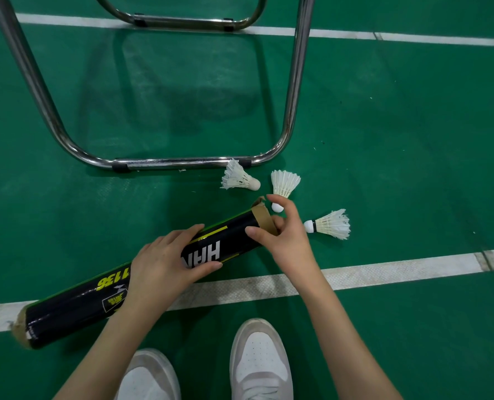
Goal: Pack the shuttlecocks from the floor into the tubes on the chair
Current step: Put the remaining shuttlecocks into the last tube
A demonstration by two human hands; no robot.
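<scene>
So the left hand (165, 264) wraps around the middle of the black tube (142, 272), held low over the green floor (384, 140). Right hand (280, 229) has curled fingers at its torn cardboard mouth. Three shuttlecocks (238, 177) lie just beyond, by the chair frame (182, 163).

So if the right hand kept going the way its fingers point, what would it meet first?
Probably the middle shuttlecock: the right hand, thumb against the tube mouth, has fingers right beside its cork, though depth is unclear.

green court floor (398, 116) with white lines (384, 272), chrome chair frame (182, 163)
</scene>
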